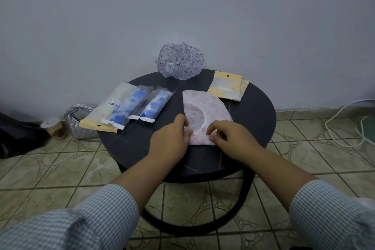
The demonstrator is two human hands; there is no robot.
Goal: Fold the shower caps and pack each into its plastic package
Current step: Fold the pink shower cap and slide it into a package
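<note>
Your left hand [169, 137] covers the near-left edge of the pink shower cap [205, 111], and your right hand [227, 133] covers its near-right corner, so the fold beneath both cannot be read. Your fingertips are tucked out of sight against the cap. The barcode label [112, 104] on the leftmost package [105, 112] is too small to read. The dark object [18, 134] on the floor is cut by the left edge. The white cable [343, 126] leaves the picture at the right edge.

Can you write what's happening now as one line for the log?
step: folding | left hand: pinching pink cap | right hand: pinching pink cap | purple cap: unfolded | blue caps: packed
</note>
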